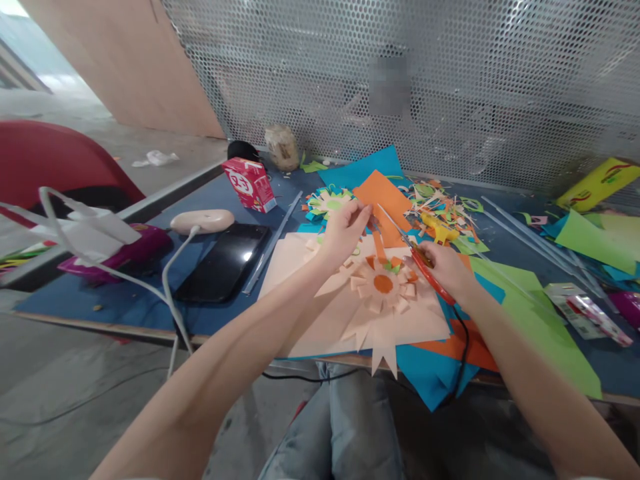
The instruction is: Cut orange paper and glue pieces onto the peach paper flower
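My left hand (344, 233) is closed in a pinch, its fingertips at the top of a narrow orange paper strip (379, 248). In my right hand (444, 265) is a pair of scissors with red handles (426, 272); the blades point up and left, close to the strip. Just below lies a peach paper rosette (370, 292) with an orange centre and ribbon tails that reach over the table edge. An orange paper sheet (384, 197) lies behind both hands. Part of a green and blue rosette (327, 202) shows beyond my left hand.
Peach sheets (300, 320) lie under the rosette, with green paper (545, 327) to the right. A yellow glue gun (439, 229) stands among paper scraps. At left are a black phone (225, 263), a red box (249, 185) and white cables. A perforated metal panel (310, 73) bounds the back.
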`<state>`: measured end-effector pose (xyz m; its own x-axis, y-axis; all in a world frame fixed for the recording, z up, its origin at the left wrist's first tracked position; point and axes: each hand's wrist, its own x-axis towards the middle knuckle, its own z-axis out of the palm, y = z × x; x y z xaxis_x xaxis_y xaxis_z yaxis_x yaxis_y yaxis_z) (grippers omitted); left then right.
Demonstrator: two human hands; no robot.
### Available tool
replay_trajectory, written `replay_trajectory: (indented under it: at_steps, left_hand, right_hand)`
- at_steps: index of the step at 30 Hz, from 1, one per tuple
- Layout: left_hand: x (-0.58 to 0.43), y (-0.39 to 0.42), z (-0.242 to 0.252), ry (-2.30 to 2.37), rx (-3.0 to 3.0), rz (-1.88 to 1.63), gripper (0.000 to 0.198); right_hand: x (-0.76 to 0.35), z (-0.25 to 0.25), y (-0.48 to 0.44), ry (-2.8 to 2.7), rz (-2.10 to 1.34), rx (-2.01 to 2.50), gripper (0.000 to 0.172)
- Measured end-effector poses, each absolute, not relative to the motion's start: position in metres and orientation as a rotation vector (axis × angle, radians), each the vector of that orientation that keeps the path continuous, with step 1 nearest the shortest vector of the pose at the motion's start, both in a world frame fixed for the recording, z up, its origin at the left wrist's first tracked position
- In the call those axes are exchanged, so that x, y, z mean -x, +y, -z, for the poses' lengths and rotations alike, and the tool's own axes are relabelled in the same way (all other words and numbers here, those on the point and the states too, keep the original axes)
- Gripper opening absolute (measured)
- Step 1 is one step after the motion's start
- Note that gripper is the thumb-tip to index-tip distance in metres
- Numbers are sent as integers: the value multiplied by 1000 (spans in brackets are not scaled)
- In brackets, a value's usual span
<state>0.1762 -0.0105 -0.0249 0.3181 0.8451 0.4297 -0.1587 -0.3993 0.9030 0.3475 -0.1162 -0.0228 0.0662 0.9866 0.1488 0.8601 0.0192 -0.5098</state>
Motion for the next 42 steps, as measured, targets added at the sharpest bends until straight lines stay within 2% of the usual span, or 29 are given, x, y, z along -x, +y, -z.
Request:
replay_trajectory:
  at_steps: [14,35,42]
  left_hand:
    - [-175,-12,25,637,-1623,-1256,19]
    - [-175,-15,22,635,-1676,-1184,20]
    - [-176,-17,23,633,-1678,-1176,19]
  right_hand:
    - [-347,21,-117,-1836,-317,1880,39]
    - [-349,23,-116,-1809,-426,1853,34]
    - [-347,21,-117,-1820,-365,1863,35]
